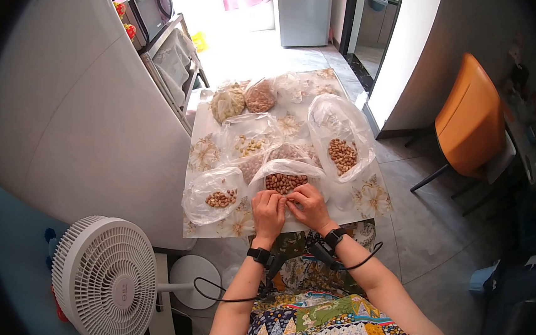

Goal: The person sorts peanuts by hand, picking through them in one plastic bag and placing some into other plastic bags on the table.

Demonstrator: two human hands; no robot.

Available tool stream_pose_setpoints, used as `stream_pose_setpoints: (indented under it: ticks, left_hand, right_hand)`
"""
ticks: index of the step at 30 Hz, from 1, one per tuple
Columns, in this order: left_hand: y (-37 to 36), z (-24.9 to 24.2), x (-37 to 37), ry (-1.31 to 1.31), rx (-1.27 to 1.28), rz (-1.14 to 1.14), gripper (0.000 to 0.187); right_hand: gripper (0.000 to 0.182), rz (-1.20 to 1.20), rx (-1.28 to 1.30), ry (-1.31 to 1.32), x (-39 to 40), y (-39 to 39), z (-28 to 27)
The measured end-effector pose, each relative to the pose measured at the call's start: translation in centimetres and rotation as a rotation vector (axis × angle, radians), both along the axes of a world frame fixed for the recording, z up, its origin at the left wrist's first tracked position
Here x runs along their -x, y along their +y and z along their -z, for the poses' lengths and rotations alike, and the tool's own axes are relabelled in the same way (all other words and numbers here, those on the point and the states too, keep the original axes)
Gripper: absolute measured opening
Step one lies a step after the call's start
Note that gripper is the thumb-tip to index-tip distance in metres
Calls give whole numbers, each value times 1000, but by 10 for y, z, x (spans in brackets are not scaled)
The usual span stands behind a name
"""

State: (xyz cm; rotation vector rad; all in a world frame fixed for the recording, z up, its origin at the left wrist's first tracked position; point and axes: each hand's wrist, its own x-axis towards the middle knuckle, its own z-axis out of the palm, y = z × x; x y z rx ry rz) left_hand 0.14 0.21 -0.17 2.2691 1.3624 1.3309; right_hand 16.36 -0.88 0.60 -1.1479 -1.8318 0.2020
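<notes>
My left hand [268,210] and my right hand [309,206] meet at the near edge of an open plastic bag [261,178] of reddish-brown peanuts [285,183]. Fingertips of both hands are pinched together, almost touching. Whatever small thing they hold is too small to make out. Left of my hands, a second open bag [200,187] contains a few mottled peanuts [221,198]. Farther right, a larger open bag [319,118] holds more brown peanuts [342,156]. Pale yellowish pieces [249,146] lie in another open bag [236,126] beyond.
Two filled bags, one pale [228,103] and one pinkish [261,96], stand toward the far end of the flowered table [371,198]. A white fan [105,280] is at lower left, an orange chair [470,117] at right. Cables hang from both wrist straps.
</notes>
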Motion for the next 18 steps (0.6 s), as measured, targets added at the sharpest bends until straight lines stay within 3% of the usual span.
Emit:
stream_pose_setpoints:
  ticks: [18]
  left_hand:
    - [1,2,1,-19,9,3,10]
  right_hand:
    - [12,-1,9,1,-1,0,2]
